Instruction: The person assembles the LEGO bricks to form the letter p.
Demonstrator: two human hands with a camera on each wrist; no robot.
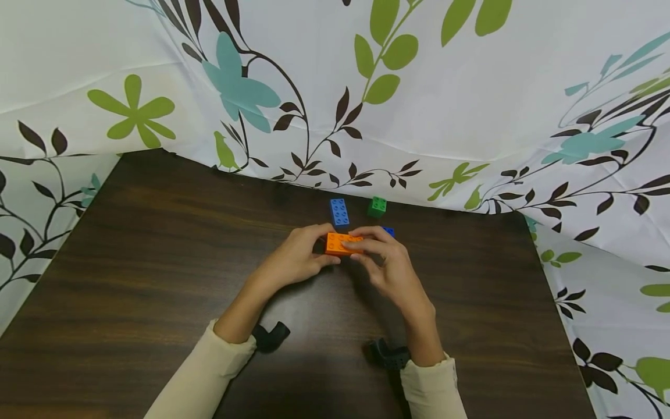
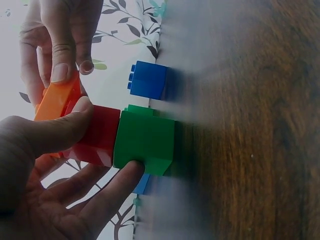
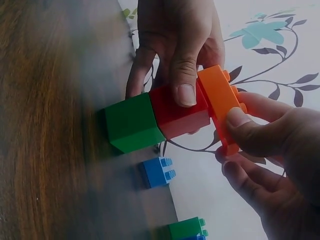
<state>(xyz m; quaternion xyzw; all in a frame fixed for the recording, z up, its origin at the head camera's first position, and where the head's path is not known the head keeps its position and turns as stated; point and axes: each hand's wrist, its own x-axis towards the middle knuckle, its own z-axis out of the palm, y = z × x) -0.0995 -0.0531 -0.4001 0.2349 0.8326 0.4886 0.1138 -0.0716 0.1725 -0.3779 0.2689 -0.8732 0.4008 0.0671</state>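
Note:
A green toy brick [image 3: 132, 124], a red brick [image 3: 177, 112] and an orange brick [image 3: 216, 95] form a stack, green lowest, orange on top with its studs up. The left hand [image 1: 293, 256] grips the stack from the left, its thumb pressed on the red brick and a fingertip at the green one. From the right, the right hand [image 1: 387, 265] pinches the orange brick between thumb and fingers. In the right wrist view the orange brick sits slightly tilted and sticks out past the red one. The head view shows only the orange brick's top and front.
Beyond the hands on the dark wooden table [image 1: 157, 262] lie a long blue brick [image 1: 339, 213] and a green brick [image 1: 377, 208]. Another blue brick [image 1: 389, 231] is partly hidden behind the right hand. A leaf-patterned curtain [image 1: 324, 116] hangs along the table's back edge.

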